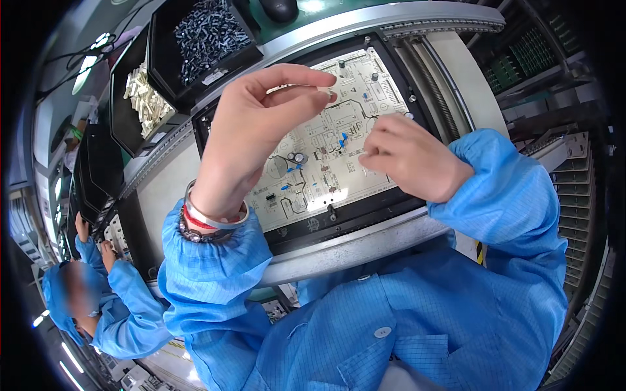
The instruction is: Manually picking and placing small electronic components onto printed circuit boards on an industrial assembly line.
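Note:
A pale printed circuit board (355, 173) lies in a black frame (365, 214) in front of me. Upright cylindrical capacitors (299, 158), small blue parts (343, 139) and other components stand on it. My left hand (244, 124) is raised over the board's left half, thumb and fingertips closed in a pinch; a tiny pale bit shows at the tips, too small to name. Over the board's right side is my right hand (417, 159), its fingers curled closed. Whatever those fingers hold, if anything, is hidden. Bracelets (212, 221) circle my left wrist.
Beyond the board at the left stand black bins, one with dark blue components (212, 39), another with cream-coloured parts (145, 98). A metal rail (345, 244) runs along the near side. Racks (574, 195) stand at right. Another person in blue (130, 319) works at lower left.

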